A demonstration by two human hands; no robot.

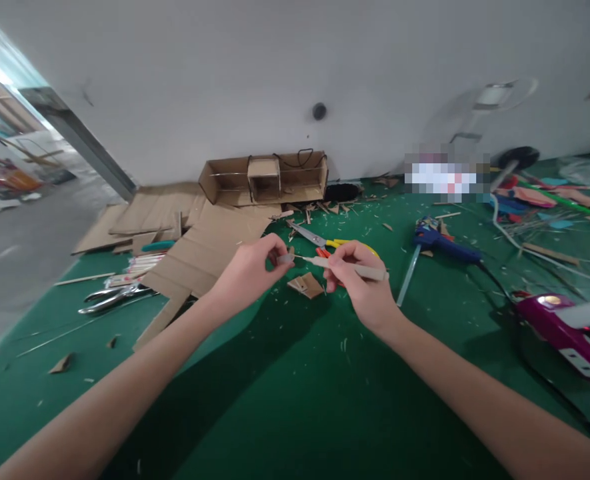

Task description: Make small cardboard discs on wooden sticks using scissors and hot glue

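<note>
My right hand (362, 283) grips a grey craft knife (369, 271), its thin tip pointing left. My left hand (249, 272) pinches a small grey piece (285, 258), perhaps the knife's cap, right at that tip. Both hands hover over a green mat (295, 387). Just beneath them lies a small folded cardboard piece (305, 285). Scissors with yellow and orange handles (325, 241) rest on the mat just behind my hands.
Flat cardboard sheets (199, 247) and an open cardboard box frame (265, 177) lie at the back left. Pliers (112, 298) and sticks sit left. A blue glue gun (442, 245) lies right, a purple tool (565, 330) far right. Cardboard scraps litter the mat.
</note>
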